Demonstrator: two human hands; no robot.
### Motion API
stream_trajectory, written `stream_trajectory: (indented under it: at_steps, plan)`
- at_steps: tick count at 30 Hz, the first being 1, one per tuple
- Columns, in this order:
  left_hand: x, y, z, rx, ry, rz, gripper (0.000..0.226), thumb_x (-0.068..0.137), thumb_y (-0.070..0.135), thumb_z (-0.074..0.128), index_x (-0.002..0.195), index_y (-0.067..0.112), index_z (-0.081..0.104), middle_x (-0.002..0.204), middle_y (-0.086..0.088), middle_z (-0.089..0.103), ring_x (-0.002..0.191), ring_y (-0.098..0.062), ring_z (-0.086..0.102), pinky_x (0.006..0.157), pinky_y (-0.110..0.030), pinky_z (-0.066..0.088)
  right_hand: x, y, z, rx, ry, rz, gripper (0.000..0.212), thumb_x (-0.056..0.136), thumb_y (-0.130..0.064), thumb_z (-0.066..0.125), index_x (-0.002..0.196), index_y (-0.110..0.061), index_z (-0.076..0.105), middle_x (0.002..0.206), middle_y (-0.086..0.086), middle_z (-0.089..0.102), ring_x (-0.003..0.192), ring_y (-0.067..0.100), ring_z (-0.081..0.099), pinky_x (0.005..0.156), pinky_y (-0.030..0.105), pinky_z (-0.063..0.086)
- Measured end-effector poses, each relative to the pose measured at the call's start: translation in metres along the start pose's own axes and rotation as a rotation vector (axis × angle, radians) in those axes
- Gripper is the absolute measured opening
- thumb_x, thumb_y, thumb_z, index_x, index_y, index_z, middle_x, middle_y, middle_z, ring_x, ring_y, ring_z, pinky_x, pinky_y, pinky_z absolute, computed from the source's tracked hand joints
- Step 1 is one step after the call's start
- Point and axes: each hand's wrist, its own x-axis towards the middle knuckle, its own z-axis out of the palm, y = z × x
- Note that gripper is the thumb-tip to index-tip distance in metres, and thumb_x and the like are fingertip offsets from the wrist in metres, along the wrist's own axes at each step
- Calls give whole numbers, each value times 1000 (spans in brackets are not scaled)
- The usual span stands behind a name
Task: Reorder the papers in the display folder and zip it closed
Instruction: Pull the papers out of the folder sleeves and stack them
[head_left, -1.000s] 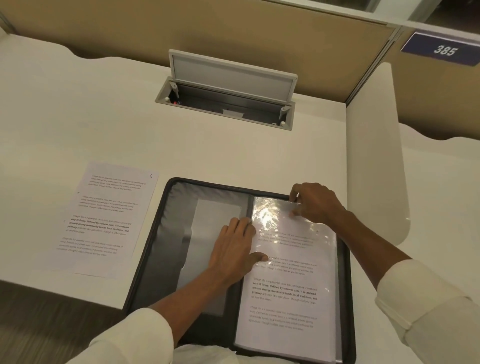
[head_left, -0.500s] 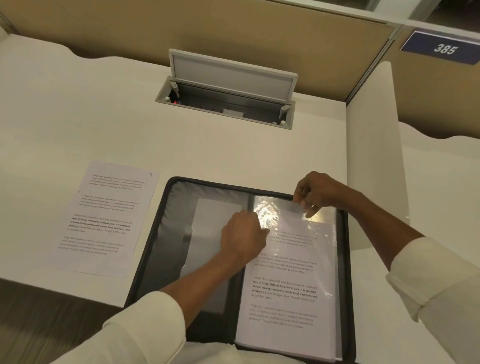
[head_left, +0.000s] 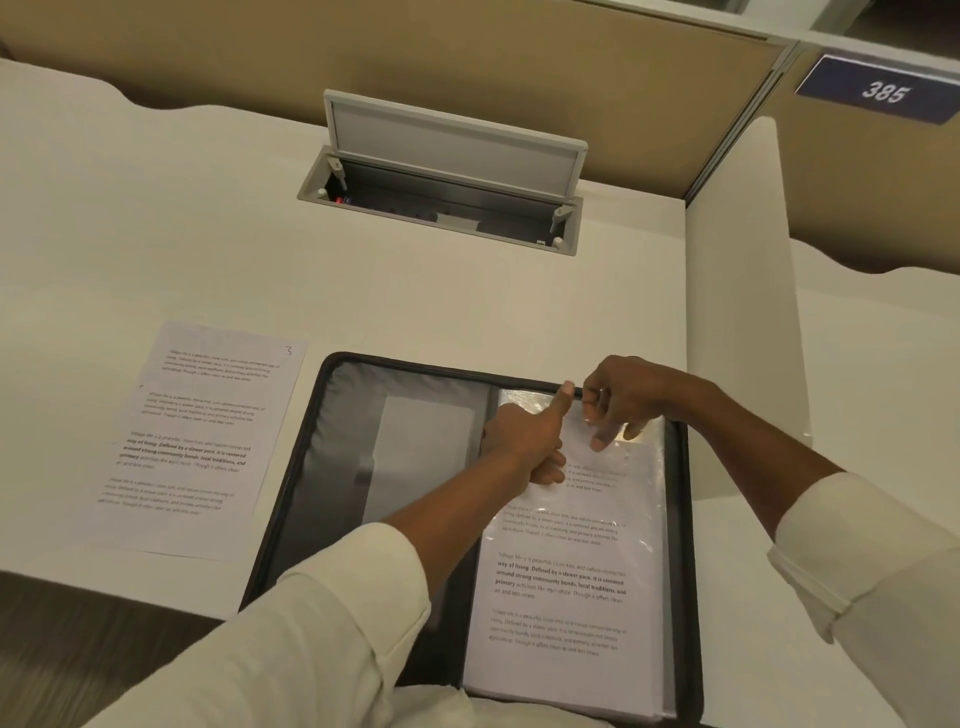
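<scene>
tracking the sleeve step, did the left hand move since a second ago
Yes. The left hand moved away from the person and rightward, from the black zip-around display folder's spine to the clear plastic sleeve's top.

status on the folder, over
Right grip pinches sleeve top; left grip curled on it, thumb out, hold unclear. Folder open, unzipped. Sheet lies left of it, clear of hands.

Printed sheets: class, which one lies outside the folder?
The sheet marked 3, bare on the desk left of the folder; the other sits in a sleeve inside it.
</scene>
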Motion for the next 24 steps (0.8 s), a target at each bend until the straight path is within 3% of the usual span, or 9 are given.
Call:
stream_trajectory:
  at_steps: [2, 4, 7, 11, 15, 19, 24]
  plan:
    - [5, 4, 2, 4, 11, -10, 71, 89, 70, 71, 94, -1, 75, 71, -13, 78, 63, -29, 78, 53, -30, 60, 0, 0, -2, -25, -10, -24, 36, 62, -16, 102, 88, -12, 77, 93, 14, 78, 75, 23, 70, 60, 24, 59]
    - [9, 4, 3, 19, 0, -2, 43, 96, 41, 73, 96, -1, 75, 72, -13, 78, 64, -29, 79, 55, -32, 63, 2, 1, -3, -78, -4, -50, 33, 63, -17, 101, 86, -15, 78, 89, 10, 78, 71, 18, 66, 59, 24, 56]
    - [11, 1, 3, 36, -8, 20, 22, 97, 19, 65, 94, -1, 75, 74, -12, 79, 62, -27, 78, 52, -29, 59, 10, 6, -4, -214, 64, -109, 26, 66, -12, 97, 81, -22, 78, 84, -7, 78, 82, 11, 70, 75, 35, 60]
    - [9, -4, 4, 31, -3, 57, 23, 98, 20, 62, 92, 1, 74, 76, -11, 79, 61, -25, 76, 54, -28, 57, 20, 6, -2, -323, 181, -160, 31, 71, 0, 84, 75, -26, 68, 79, -12, 70, 77, 10, 65, 75, 40, 58]
    - [6, -5, 7, 16, 14, 96, 29, 102, 25, 60, 96, 1, 73, 79, -11, 79, 61, -20, 74, 60, -29, 61, 27, 1, 1, -375, 106, -214, 28, 79, 4, 77, 81, -24, 78, 82, -8, 74, 81, 16, 67, 78, 42, 59]
    - [3, -5, 7, 10, 35, 116, 30, 103, 28, 60, 103, 0, 73, 81, -12, 79, 61, -17, 72, 57, -26, 59, 36, -1, 2, -369, 54, -172, 22, 78, -9, 87, 88, -27, 81, 83, -12, 76, 83, 10, 70, 79, 35, 60]
    - [2, -5, 5, -11, 70, 129, 28, 102, 25, 58, 103, 1, 72, 81, -12, 79, 61, -17, 72, 57, -26, 60, 38, -9, -1, -292, -76, -49, 15, 77, -19, 94, 84, -17, 81, 78, 3, 79, 67, 16, 75, 67, 29, 64]
